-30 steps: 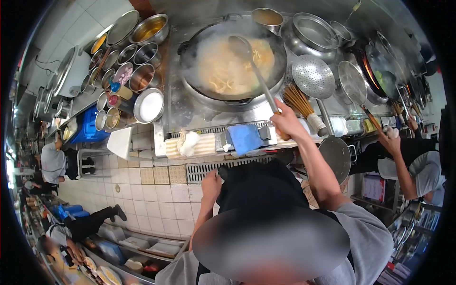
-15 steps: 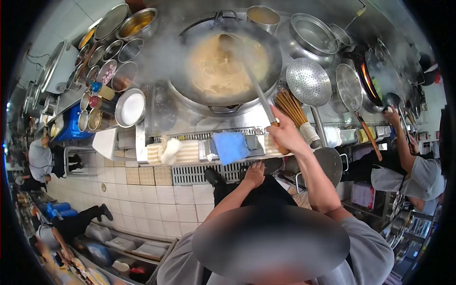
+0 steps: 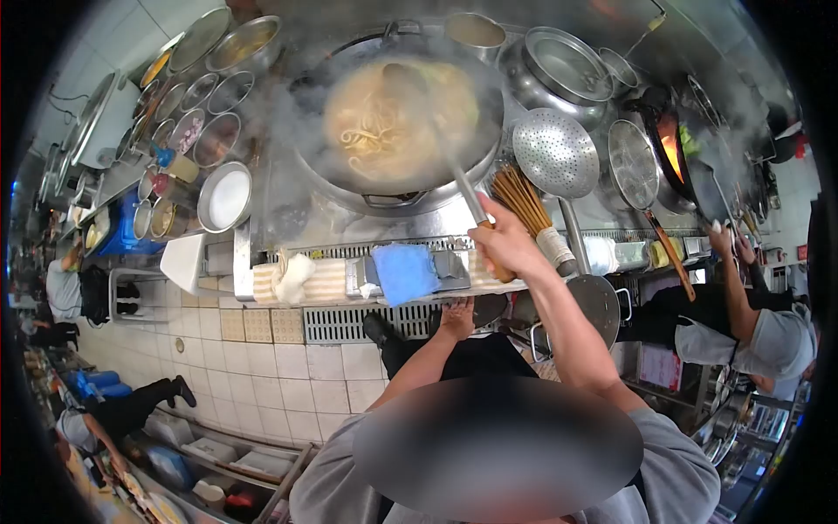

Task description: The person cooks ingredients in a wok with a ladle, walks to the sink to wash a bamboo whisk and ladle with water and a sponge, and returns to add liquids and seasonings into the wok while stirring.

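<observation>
In my right hand [image 3: 509, 243] is the wooden-ended handle of a long ladle [image 3: 465, 190], my fingers wrapped round it. The ladle's bowl, blurred by steam, lies in the broth of a large wok [image 3: 491, 144]. Thick pale noodles [image 3: 371, 138] show at the surface of the cloudy, yellowish broth. My left hand [image 3: 456, 320] rests low by the front edge of the stove counter, fingers stretched out, holding nothing. A folded blue cloth [image 3: 405, 272] lies on the counter edge just above it.
Right of the wok are a bamboo brush [image 3: 528, 205], a perforated strainer [image 3: 556, 155] and a wire skimmer [image 3: 635, 164]. Metal bowls, including one of white powder [image 3: 225, 196], stand left. A co-worker [image 3: 768, 336] handles a flaming wok [image 3: 668, 153] at right. Steam drifts over the stove.
The ladle's bowl has shifted within the wok, and noodles show more clearly. My right hand still grips the handle. The whole view has slid slightly left; flames at the right wok look different.
</observation>
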Available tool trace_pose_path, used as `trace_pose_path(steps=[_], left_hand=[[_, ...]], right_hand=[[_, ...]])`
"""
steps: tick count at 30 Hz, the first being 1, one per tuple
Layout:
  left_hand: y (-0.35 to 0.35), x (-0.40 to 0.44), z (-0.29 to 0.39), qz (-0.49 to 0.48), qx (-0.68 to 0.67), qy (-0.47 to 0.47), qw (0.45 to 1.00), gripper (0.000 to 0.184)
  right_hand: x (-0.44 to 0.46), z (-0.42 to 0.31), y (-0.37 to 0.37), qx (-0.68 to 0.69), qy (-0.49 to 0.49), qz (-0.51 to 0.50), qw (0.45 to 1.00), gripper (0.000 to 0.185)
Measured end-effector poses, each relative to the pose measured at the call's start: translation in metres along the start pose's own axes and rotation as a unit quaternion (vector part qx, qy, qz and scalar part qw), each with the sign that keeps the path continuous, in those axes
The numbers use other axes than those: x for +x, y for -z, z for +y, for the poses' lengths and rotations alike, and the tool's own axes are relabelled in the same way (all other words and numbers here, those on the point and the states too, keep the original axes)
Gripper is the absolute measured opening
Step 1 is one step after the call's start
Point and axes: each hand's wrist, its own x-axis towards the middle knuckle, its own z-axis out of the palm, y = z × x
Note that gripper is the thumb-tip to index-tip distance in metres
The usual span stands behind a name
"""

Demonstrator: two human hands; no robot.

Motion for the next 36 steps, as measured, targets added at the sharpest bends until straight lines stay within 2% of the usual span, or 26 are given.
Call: trace_pose_path(steps=[3,7,9,13,15,16,20,21,24,26,27,29,30,33,35,36], left_hand=[[0.002,-0.002,0.003,-0.007,-0.002,0.005,1.0,0.087],[0.003,0.002,0.007,-0.032,-0.007,0.034,0.999,0.085],[0.003,0.002,0.01,-0.035,0.0,0.046,0.998,0.085],[0.008,-0.002,0.014,-0.028,0.017,0.044,0.998,0.086],[0.005,0.001,0.012,-0.017,0.031,0.032,0.999,0.089],[0.004,0.002,0.011,-0.02,0.034,0.033,0.999,0.089],[0.004,0.005,0.013,-0.032,0.02,0.045,0.998,0.088],[0.007,0.003,0.014,-0.034,0.01,0.051,0.998,0.088],[0.014,-0.008,0.015,0.006,-0.035,0.056,0.998,0.085],[-0.015,-0.004,-0.007,0.112,-0.066,0.031,0.991,0.082],[-0.028,-0.006,-0.017,0.163,-0.079,0.015,0.983,0.08],[-0.013,-0.039,-0.017,0.222,-0.242,0.055,0.943,0.076],[-0.006,-0.053,-0.018,0.248,-0.322,0.074,0.911,0.075],[-0.018,-0.062,-0.041,0.32,-0.402,0.201,0.834,0.075],[-0.017,-0.065,-0.064,0.349,-0.564,0.165,0.729,0.079],[-0.028,-0.058,-0.08,0.41,-0.549,0.176,0.707,0.084]], right_hand=[[-0.026,-0.007,0.0,0.075,-0.041,-0.099,0.991,0.071],[-0.06,-0.005,0.034,0.067,-0.083,-0.069,0.992,0.069],[-0.05,-0.006,0.045,0.01,-0.044,-0.04,0.998,0.07],[-0.001,0.007,0.019,-0.035,0.017,-0.003,0.999,0.072],[-0.004,0.0,-0.003,-0.007,-0.008,-0.007,1.0,0.071],[-0.009,0.001,-0.005,0.02,-0.012,-0.052,0.998,0.069],[-0.029,-0.007,0.034,0.146,-0.061,-0.095,0.983,0.066],[-0.031,-0.013,0.039,0.127,-0.044,-0.095,0.986,0.067],[-0.02,-0.011,0.04,0.01,0.031,-0.038,0.999,0.071],[-0.005,-0.003,0.031,-0.031,0.064,0.017,0.997,0.074],[-0.004,-0.001,0.024,-0.027,0.048,0.009,0.998,0.075],[-0.007,0.0,0.012,-0.02,0.017,-0.006,1.0,0.077],[-0.015,-0.005,0.011,0.038,0.022,-0.073,0.996,0.077],[-0.025,-0.01,0.04,0.115,-0.032,-0.11,0.987,0.074],[-0.028,-0.011,0.052,0.076,0.004,-0.093,0.993,0.07],[-0.022,-0.007,0.055,0.034,0.03,-0.069,0.997,0.071]])
